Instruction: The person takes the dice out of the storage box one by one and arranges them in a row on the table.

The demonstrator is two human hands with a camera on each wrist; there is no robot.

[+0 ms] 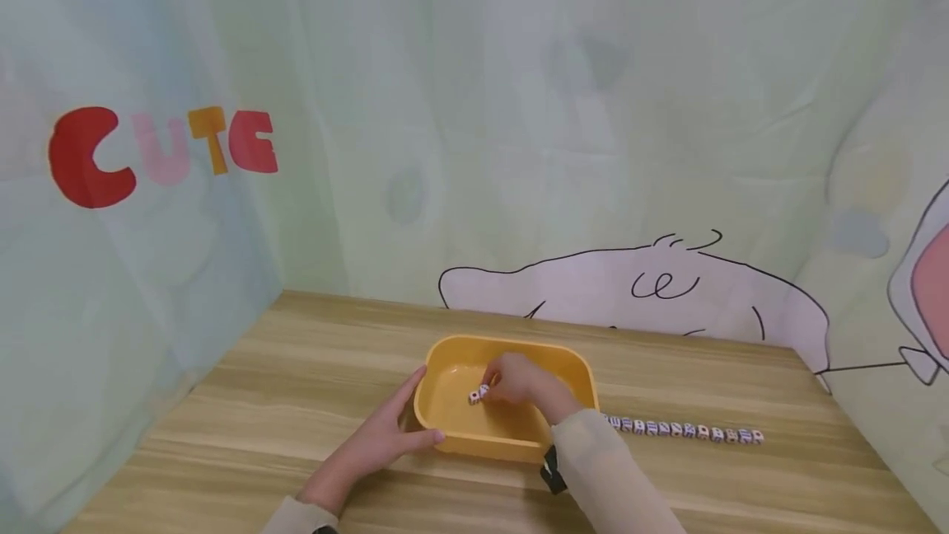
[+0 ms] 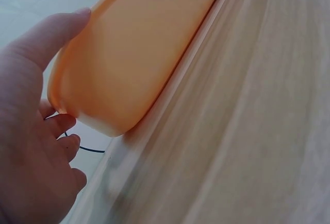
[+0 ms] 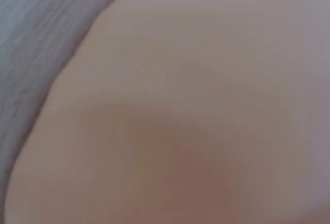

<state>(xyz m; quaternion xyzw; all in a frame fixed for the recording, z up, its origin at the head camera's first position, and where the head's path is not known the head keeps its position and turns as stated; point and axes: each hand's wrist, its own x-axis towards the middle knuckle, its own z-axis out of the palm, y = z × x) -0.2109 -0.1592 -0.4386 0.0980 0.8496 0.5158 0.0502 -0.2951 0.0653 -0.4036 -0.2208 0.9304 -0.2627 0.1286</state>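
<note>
A yellow-orange plastic tub (image 1: 493, 445) sits on the wooden table. At its left end my left hand (image 1: 381, 435) holds it, thumb along the near side and fingers round the far corner. The left wrist view shows that thumb (image 2: 62, 31) on the rim and the other fingers bent by the corner. Inside the tub, my right hand (image 1: 519, 377) pinches a small white die (image 1: 484, 391). Another die (image 1: 474, 398) with a red dot lies just left of it on the tub floor. Only blurred skin and a sleeve fill the right wrist view.
A straight row of several white dice (image 1: 676, 429) runs rightward over the table (image 1: 741, 484) from beside the tub, its left end hidden behind the right sleeve (image 1: 611, 464). A printed curtain (image 1: 519, 147) closes off the back and sides.
</note>
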